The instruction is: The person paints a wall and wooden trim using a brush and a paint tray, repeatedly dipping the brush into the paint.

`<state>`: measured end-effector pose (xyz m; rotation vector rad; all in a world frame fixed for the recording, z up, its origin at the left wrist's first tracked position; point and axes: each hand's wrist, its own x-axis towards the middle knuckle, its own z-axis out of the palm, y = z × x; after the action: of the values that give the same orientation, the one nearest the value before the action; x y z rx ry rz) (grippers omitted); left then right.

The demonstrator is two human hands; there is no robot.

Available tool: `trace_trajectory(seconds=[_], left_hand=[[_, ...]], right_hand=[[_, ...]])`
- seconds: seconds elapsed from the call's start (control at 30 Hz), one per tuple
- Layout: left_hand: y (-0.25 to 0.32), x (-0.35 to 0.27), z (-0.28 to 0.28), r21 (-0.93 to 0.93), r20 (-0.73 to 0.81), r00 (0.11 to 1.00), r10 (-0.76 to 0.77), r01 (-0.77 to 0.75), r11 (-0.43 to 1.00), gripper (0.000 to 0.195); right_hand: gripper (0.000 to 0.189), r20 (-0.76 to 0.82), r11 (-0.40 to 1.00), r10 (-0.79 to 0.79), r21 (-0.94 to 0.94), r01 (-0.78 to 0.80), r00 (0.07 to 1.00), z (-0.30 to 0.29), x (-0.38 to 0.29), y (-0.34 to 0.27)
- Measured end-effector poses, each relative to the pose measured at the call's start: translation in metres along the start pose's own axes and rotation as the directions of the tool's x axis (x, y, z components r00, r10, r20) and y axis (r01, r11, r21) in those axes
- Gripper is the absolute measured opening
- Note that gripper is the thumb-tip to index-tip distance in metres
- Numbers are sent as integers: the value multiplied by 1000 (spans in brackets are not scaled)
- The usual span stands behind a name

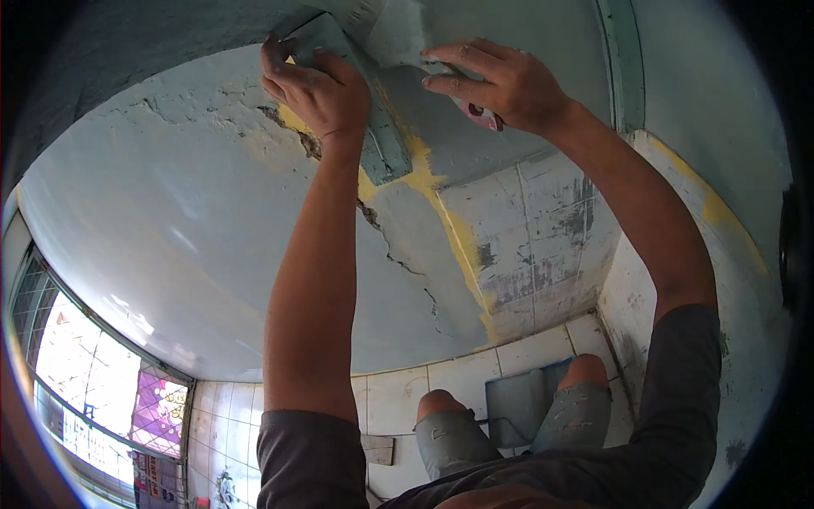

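Against the grey-green wall (210,210), my left hand (327,89) is raised, its fingers on a flat green rectangular board (381,137) with a thin handle or wire near its lower end. To its right, my right hand (496,83) grips a putty knife with a red and grey handle (480,114) and a wide blade (399,35) smeared with pale filler. The blade lies close to the board's upper right edge; whether they touch is unclear. A jagged crack (372,216) runs down the wall below the board, beside yellow paint (455,223). How my left fingers hold the board is partly hidden.
Scuffed white tiles (540,229) cover the lower wall at right. A grey tray-like object (518,401) lies on the tiled floor between my knees, with a small wooden piece (379,450) at its left. A barred window (89,369) is at far left, a green vertical frame (626,63) at upper right.
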<state>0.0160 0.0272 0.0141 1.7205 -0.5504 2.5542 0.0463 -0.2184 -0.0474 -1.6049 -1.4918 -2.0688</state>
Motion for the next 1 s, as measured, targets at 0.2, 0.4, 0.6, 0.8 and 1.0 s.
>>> trace_trajectory(seconds=[0.2, 0.4, 0.6, 0.8, 1.0], left_hand=[[-5, -3, 2, 41, -37, 995, 96, -95, 995, 67], [3, 0, -4, 3, 26, 1000, -2, 2, 1000, 59], [2, 0, -1, -2, 32, 998, -47, 47, 999, 58], [2, 0, -2, -7, 39, 998, -43, 43, 999, 57], [5, 1, -6, -13, 68, 996, -62, 63, 998, 61]], right_hand=[[37, 40, 998, 22, 59, -25, 999, -5, -7, -12], [37, 65, 996, 16, 83, -22, 998, -10, -19, -23], [28, 47, 997, -2, 79, -2, 999, -10, -35, -37], [28, 95, 995, 20, 95, -29, 995, -18, -49, -55], [25, 152, 988, 40, 143, -62, 988, -24, -67, -73]])
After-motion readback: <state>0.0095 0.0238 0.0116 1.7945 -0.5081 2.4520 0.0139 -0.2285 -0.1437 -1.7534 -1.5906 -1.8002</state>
